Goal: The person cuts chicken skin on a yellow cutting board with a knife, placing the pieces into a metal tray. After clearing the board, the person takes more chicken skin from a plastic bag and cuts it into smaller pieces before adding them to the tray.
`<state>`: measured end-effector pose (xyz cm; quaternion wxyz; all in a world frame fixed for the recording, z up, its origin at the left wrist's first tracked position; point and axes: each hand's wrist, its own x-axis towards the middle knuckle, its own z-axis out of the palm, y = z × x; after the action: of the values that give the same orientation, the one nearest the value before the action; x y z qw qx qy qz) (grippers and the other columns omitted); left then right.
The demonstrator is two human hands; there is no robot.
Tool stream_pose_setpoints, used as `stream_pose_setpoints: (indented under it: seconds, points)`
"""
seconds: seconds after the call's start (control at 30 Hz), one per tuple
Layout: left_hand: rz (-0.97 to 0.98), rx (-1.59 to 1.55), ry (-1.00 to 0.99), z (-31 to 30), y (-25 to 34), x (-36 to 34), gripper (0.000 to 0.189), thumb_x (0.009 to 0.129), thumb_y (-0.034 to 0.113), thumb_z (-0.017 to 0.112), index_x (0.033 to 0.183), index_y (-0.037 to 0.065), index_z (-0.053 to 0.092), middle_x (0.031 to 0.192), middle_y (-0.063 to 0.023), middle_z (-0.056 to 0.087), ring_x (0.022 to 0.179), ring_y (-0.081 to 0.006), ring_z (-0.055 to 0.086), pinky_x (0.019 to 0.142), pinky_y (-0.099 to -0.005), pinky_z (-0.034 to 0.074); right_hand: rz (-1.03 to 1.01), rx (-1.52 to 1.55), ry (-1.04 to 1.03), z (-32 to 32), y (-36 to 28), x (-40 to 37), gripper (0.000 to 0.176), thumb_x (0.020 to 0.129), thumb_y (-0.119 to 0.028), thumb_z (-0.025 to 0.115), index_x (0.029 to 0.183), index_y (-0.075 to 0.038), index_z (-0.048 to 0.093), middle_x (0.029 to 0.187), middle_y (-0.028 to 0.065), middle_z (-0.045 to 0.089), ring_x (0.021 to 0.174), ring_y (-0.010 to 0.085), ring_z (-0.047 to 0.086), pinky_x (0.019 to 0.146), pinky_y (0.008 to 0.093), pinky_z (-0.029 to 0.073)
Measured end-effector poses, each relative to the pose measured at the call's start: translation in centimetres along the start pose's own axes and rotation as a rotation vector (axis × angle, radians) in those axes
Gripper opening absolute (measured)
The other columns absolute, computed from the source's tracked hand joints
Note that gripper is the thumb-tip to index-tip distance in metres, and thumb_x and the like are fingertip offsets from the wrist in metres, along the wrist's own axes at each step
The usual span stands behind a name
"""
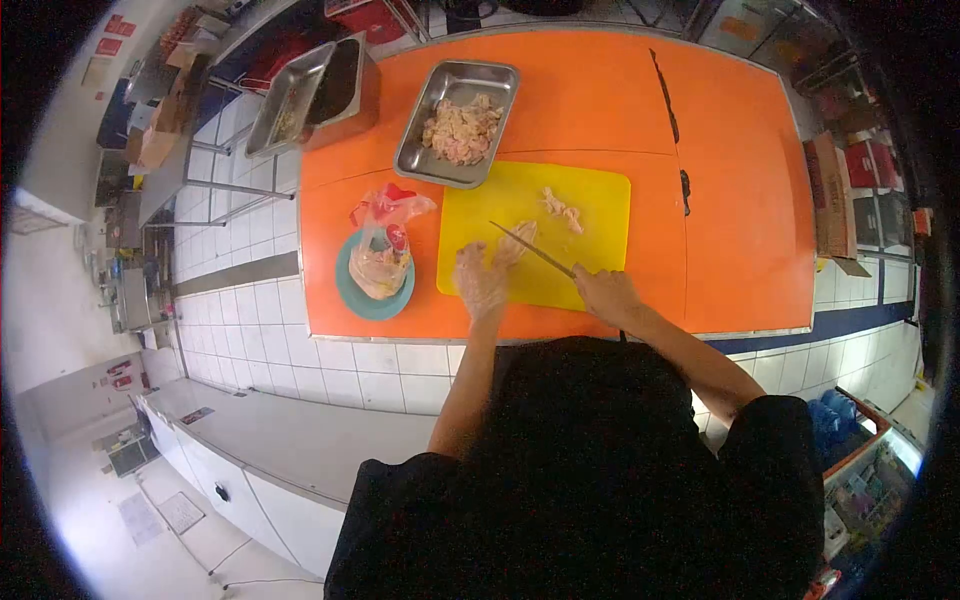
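Orange tabletop (745, 240) lying open right of the yellow board (604, 215), metal tray (462, 80) blocking its far left corner, teal bowl (348, 290) with bagged meat (380, 268) standing leftward, knife (542, 254) slanting across

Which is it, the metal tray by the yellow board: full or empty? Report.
Partly full: pale meat pieces lie heaped in the metal tray, with bare metal showing beyond them.

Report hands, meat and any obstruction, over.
Right hand grips long metal knife, blade over pale raw meat on rectangular yellow cutting board. Left hand beside meat. Small pale scraps farther right, clear of blade.
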<state>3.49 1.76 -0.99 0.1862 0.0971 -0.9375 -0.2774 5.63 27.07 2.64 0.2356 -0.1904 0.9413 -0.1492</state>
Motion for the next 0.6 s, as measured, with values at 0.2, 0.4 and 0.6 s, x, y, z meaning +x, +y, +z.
stream_pose_setpoints:
  seconds: [0.2,0.4,0.6]
  points:
    - [0.010,-0.070,-0.296,2.3,0.4,0.0,0.015,0.093,0.018,0.067,0.096,0.004,0.072,0.083,-0.0206,0.066,0.080,-0.0380,0.066,0.072,-0.0505,0.052,0.011,-0.049,-0.063,1.9,0.6,1.2,0.025,0.103,-0.024,0.050,0.118,-0.004,0.051,0.075,0.0214,0.068,0.070,0.0421,0.070,0.061,0.0567,0.054]
    - [-0.039,-0.225,-0.300,3.2,-0.9,-0.7,0.024,0.098,0.027,0.064,0.101,0.007,0.076,0.089,-0.0224,0.068,0.083,-0.0414,0.065,0.075,-0.0522,0.052,-0.121,-0.014,0.100,2.7,-1.9,8.2,0.032,0.096,-0.015,0.054,0.126,-0.002,0.052,0.084,0.0218,0.072,0.075,0.0431,0.071,0.064,0.0552,0.056]
    - [0.051,-0.009,-0.387,2.8,-1.0,-0.3,0.023,0.097,0.026,0.065,0.095,0.005,0.075,0.085,-0.0210,0.068,0.082,-0.0399,0.067,0.072,-0.0497,0.052,-0.138,-0.003,0.099,1.5,-4.9,13.3,0.049,0.093,-0.011,0.054,0.142,-0.007,0.047,0.088,0.0209,0.073,0.082,0.0402,0.073,0.068,0.0539,0.058]
